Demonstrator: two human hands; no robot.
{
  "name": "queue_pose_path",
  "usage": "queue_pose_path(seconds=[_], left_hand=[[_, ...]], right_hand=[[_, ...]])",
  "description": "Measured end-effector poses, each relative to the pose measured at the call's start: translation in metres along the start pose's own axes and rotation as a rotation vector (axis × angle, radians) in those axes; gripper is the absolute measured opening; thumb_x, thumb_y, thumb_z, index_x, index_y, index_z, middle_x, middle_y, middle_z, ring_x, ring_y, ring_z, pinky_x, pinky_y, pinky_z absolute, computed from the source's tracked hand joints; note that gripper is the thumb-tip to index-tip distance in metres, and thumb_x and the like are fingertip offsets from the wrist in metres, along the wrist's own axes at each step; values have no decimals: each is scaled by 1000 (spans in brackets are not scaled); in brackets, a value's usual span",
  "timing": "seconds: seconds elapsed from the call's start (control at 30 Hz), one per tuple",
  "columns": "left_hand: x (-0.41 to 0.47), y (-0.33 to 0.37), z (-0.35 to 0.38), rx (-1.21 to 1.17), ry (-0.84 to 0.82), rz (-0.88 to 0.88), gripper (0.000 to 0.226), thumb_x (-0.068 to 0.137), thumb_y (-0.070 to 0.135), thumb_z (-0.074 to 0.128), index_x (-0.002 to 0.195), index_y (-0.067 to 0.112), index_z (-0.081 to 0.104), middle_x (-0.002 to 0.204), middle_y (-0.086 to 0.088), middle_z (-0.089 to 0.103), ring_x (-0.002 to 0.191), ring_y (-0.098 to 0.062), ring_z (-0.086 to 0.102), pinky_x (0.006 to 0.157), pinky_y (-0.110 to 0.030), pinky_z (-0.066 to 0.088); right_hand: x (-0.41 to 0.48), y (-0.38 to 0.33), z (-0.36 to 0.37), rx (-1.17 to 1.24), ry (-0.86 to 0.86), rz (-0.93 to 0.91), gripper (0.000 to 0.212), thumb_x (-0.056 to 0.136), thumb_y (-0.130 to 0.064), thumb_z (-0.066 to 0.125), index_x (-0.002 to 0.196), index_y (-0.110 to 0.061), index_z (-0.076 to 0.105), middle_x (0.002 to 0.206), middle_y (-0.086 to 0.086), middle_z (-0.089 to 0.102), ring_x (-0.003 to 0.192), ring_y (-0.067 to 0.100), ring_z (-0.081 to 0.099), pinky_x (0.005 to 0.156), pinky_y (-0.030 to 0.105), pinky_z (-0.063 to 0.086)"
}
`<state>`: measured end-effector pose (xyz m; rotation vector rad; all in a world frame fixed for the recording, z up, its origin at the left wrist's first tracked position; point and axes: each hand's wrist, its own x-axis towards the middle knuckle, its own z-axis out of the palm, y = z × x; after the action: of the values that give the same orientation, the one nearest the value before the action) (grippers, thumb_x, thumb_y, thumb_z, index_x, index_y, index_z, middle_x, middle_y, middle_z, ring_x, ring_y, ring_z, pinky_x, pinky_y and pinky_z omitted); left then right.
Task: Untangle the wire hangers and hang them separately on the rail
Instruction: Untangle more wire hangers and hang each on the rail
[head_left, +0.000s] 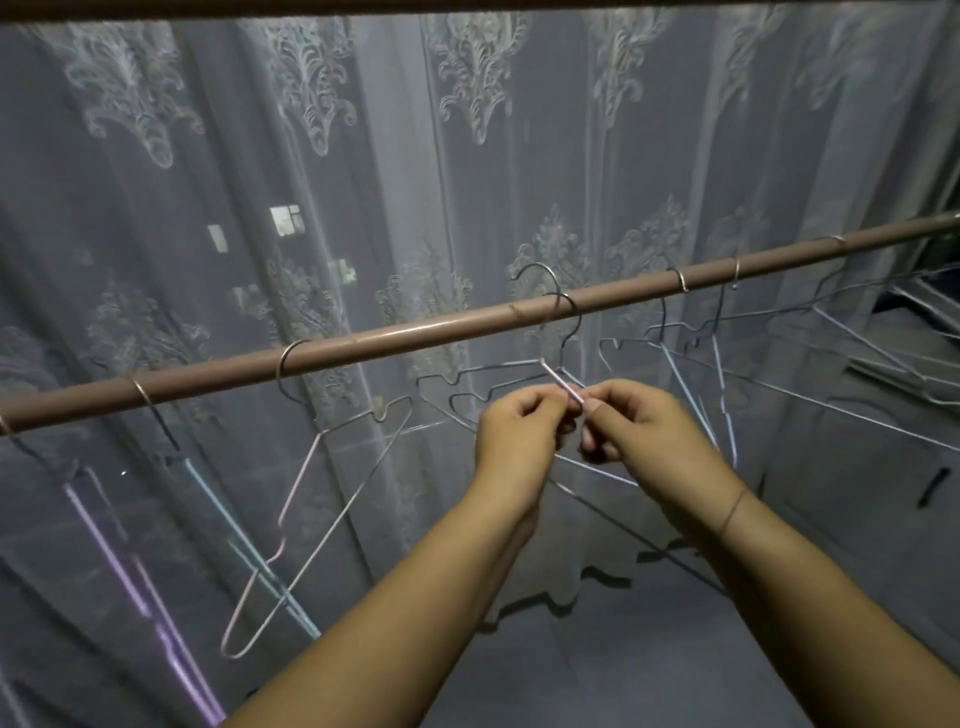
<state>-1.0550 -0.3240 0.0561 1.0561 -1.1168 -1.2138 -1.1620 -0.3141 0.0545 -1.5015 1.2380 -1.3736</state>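
A brown rail (415, 332) runs from lower left to upper right. Two tangled wire hangers (550, 332) meet in the middle, their hooks raised at the rail, one above it. My left hand (514, 441) and my right hand (649, 441) are side by side just under the rail, both pinched on the pink wire arm (563, 384) of the tangled pair. A pink hanger (291, 519) hangs by itself on the rail to the left, beside a blue one (234, 525) and a purple one (119, 561). Several more hangers (701, 332) hang to the right.
A sheer patterned curtain (311, 156) hangs close behind the rail. A second dark bar (467, 8) crosses the top of the view. The floor (623, 675) lies below my arms. Something dark stands at the far right edge.
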Motion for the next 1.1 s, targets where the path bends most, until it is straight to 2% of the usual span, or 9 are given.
queue_pose_path(seconds=[0.13,0.27,0.37,0.47,0.57,0.7,0.83,0.93,1.1], left_hand=[[16,5,0,37,21,-15,25,84,-2,45,83,3,70,77,-19,61,68,-25,53,72,-36,47],[29,-4,-2,38,20,-84,23,84,-1,45,84,2,68,62,-8,58,51,-17,52,49,-17,49],[34,-15,-3,52,31,-133,20,85,4,51,90,3,70,68,-8,64,55,-15,56,50,-18,50],[38,-26,-5,83,26,-146,19,85,9,53,90,4,70,74,-8,65,63,-16,59,55,-19,51],[39,-32,-6,170,124,-99,21,87,19,58,107,13,62,90,0,64,84,-14,60,76,-25,50],[30,-26,0,222,289,148,21,87,21,58,105,29,51,96,2,57,76,-5,53,63,-18,40],[27,-13,31,215,174,331,17,88,20,56,103,28,55,93,5,57,76,-2,53,67,-10,45],[36,-10,66,249,54,299,18,90,23,55,107,26,56,94,14,58,83,3,55,68,-4,42],[67,-24,112,274,80,51,36,89,21,55,125,16,53,107,8,57,91,-3,53,79,-17,39]], right_hand=[[18,6,16,-2,81,43,22,88,-4,46,72,-8,61,52,5,54,50,17,50,52,27,43],[27,19,25,-20,124,119,24,87,-6,48,67,-10,61,51,5,55,53,20,51,62,38,48],[26,26,26,-66,123,144,24,88,-11,48,73,-2,64,55,8,58,58,24,55,72,47,52],[22,26,21,-188,52,166,22,90,-17,48,85,-7,67,75,10,68,76,24,64,80,45,53],[18,23,7,-410,44,80,19,89,-22,50,100,-14,65,94,-1,67,89,16,61,82,31,48],[18,16,-26,-461,245,-60,19,87,-21,54,104,-19,64,93,-7,63,89,9,58,80,23,42],[37,23,-54,-476,328,-71,22,86,-14,56,107,-14,61,111,4,58,101,16,57,88,25,42],[55,36,-65,-501,265,-40,31,85,-14,57,116,-12,55,125,7,48,112,20,53,95,26,39],[73,61,-83,-489,66,69,52,83,-17,58,132,-16,39,131,6,48,113,25,54,96,40,47]])
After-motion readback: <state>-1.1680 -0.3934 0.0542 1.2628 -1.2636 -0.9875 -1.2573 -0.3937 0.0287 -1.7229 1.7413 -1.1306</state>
